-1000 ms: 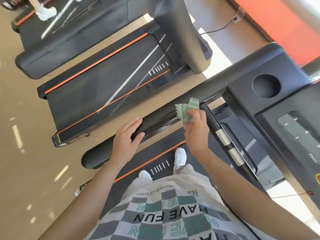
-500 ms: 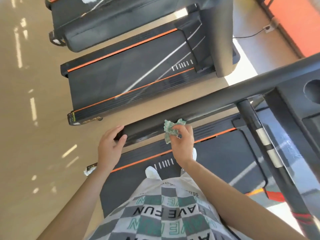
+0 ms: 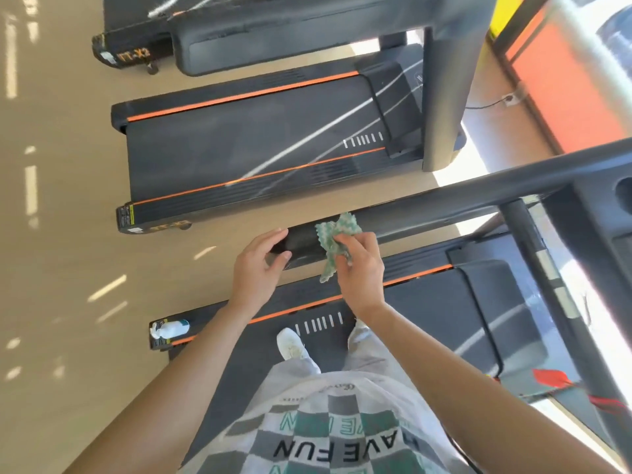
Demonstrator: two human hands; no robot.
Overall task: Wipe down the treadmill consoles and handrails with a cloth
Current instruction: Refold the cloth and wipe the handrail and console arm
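A long black handrail (image 3: 444, 203) runs from the console (image 3: 602, 213) at the right edge down to its rear end near the middle. My left hand (image 3: 256, 268) grips that rear end of the handrail. My right hand (image 3: 359, 268) pinches a crumpled green-and-white cloth (image 3: 335, 241) and presses it against the handrail just right of my left hand. A second black bar (image 3: 533, 241) with silver grip sensors slants down from the console on the right.
I stand on a black treadmill belt (image 3: 427, 319) with orange side stripes. A second treadmill (image 3: 260, 148) lies parallel beyond the handrail, a third (image 3: 273, 39) behind it. A small spray bottle (image 3: 169, 329) rests on my treadmill's rear corner. Tan floor to the left.
My right hand has slid the cloth along the handrail away from the console toward its rear end, closing on my left hand. The view has swung left, leaving most of the console out of frame.
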